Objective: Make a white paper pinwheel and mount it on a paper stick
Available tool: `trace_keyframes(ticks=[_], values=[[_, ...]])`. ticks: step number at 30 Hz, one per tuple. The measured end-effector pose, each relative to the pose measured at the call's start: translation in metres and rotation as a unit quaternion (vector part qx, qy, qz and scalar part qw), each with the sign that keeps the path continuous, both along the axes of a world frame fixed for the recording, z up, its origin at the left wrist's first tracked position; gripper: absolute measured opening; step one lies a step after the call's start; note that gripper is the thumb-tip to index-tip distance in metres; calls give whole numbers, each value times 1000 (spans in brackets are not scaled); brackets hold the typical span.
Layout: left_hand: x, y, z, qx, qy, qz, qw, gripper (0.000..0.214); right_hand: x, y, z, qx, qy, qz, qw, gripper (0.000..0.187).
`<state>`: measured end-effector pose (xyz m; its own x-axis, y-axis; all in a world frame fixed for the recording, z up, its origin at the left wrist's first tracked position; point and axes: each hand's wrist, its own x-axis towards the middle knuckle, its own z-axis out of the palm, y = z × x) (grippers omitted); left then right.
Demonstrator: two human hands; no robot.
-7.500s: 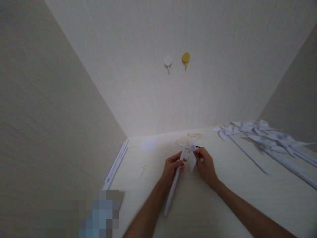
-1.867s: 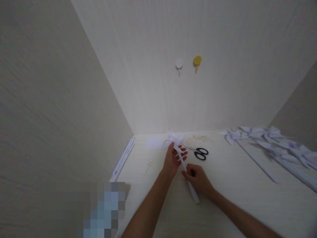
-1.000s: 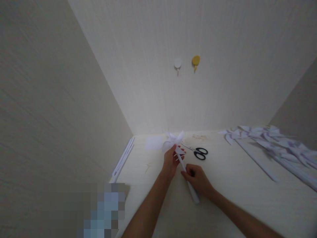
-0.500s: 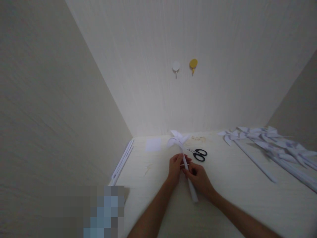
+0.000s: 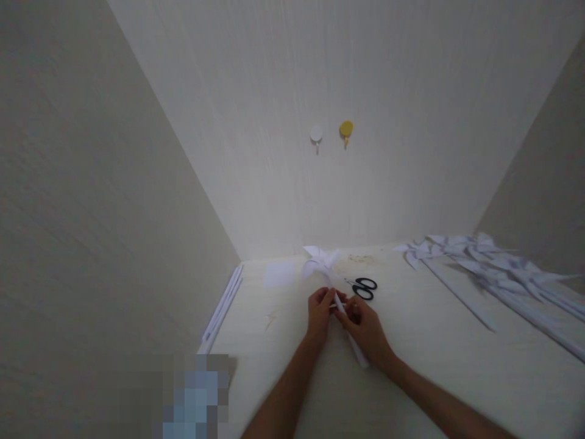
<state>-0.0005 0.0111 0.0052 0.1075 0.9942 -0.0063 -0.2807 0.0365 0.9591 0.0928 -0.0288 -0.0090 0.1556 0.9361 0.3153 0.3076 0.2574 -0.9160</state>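
A white paper pinwheel [image 5: 320, 262] with a rolled paper stick [image 5: 357, 350] lies at an angle in front of me, its blades toward the wall. My left hand [image 5: 320, 308] is closed on the stick just below the blades. Lower on the same stick, the fingers of my right hand [image 5: 363, 323] pinch it from the right side. A thin pale piece shows between the two hands, too small to name. Black-handled scissors [image 5: 365, 288] lie just beyond my right hand. A square of white paper [image 5: 279, 274] rests to the left of the blades.
Several finished paper pinwheels [image 5: 489, 262] are heaped at the right. Rolled paper sticks [image 5: 222, 308] lie along the left wall. A white hook [image 5: 316, 134] and a yellow hook [image 5: 346, 129] are on the back wall. Small scraps [image 5: 270, 320] are on the table.
The view has shifted slightly. My fingers have moved a little along the stick, and both hands are still on it.
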Motion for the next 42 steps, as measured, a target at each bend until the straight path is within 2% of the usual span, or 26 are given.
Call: trace_keyframes(ticks=[6,12,15,20,23,26,30,35,42], values=[[1,-1,-1,6,8,2,1000,25,1,1,-2,8,-7,9,1000,15],[1,1,-3,-5,-32,-2,999,29,16,6,4,10,-30,-42,999,16],[0,2,-4,-16,-26,0,1000,30,40,6,18,-1,-42,-55,998,16],[0,4,-4,-16,-17,-4,1000,27,106,-15,35,-20,-166,-88,982,15],[1,5,-5,-14,-16,-9,1000,28,150,-37,30,-49,-231,-151,960,17],[1,6,-6,-11,-14,-11,1000,28,187,-57,18,-87,-255,-191,944,20],[1,6,-5,-17,-1,-12,1000,27,219,-74,5,-122,-279,-215,928,25],[1,7,-5,-15,13,-15,1000,24,233,-80,0,-169,-294,-234,911,30],[-1,8,-8,-7,18,-23,1000,24,237,-77,-11,-182,-283,-238,911,28]])
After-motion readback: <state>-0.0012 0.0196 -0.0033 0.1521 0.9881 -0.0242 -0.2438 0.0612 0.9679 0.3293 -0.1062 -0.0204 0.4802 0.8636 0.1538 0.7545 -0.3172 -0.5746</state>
